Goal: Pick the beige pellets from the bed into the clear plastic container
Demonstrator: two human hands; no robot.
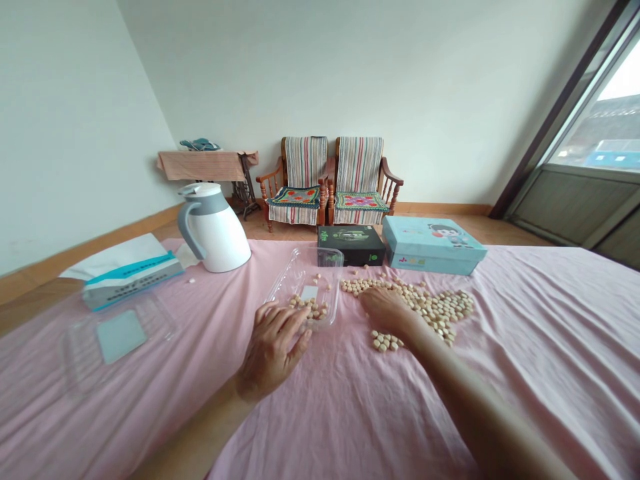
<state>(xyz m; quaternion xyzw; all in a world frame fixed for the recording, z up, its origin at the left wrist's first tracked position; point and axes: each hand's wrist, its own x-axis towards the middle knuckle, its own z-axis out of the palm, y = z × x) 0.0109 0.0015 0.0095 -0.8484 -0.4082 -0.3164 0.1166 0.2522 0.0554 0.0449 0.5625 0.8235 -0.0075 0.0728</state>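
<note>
A clear plastic container (336, 293) stands on the pink cloth with a small heap of beige, rounded, button-like pieces (313, 308) inside it. Over its near left edge lies my left hand (274, 343), fingers apart and extended, touching or just above the rim. To the right spreads a larger pile of the same pieces (443, 307), with a small separate cluster (386, 341) nearer me. My right hand (386, 308) reaches down into the left part of the pile. Its fingertips are hidden by the hand itself, so what they hold cannot be seen.
Behind the container sit a black box (350, 247) and a light blue box (433, 243). At the left are a white and grey jug (220, 230), a tissue pack (135, 277) and a clear plastic lid or tray (120, 337). Two armchairs stand beyond the pink cloth (350, 413).
</note>
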